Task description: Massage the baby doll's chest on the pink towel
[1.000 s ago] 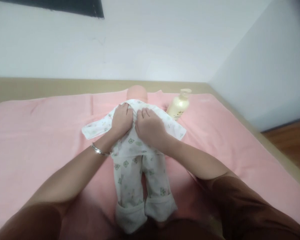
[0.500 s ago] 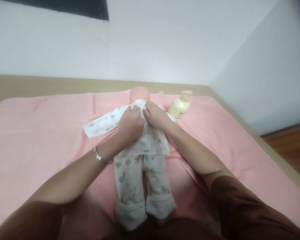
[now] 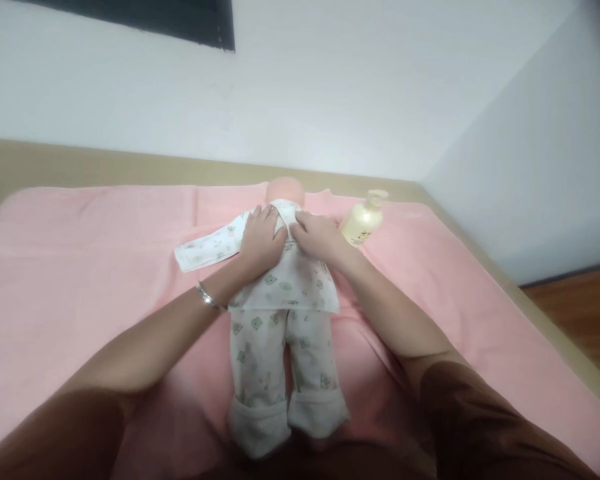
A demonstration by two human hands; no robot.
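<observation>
A baby doll [image 3: 286,189] lies on its back, its head at the far end. It wears a white printed shirt [image 3: 286,287] and matching trousers [image 3: 257,353] with turned-up cuffs. My left hand [image 3: 261,239] rests flat on the left side of the shirt's chest, fingers stretched towards the shoulder and thumb apart. On the other side of the collar, my right hand [image 3: 319,233] lies over the chest and shoulder, with its thumb and forefinger slightly apart. The left sleeve spreads out sideways; most of the right sleeve is hidden behind my right hand and forearm.
A pale yellow pump bottle [image 3: 363,223] stands just beyond my right forearm. Beneath the doll spreads a pink blanket [image 3: 90,267] on a beige surface [image 3: 45,163]. White walls [image 3: 330,93] rise behind and at the right, with wooden floor [image 3: 580,313] beyond the right edge.
My left hand has uncurled from a grip on the shirt front and now lies flat on it. The right hand has loosened and shifted slightly down. The view has moved a little.
</observation>
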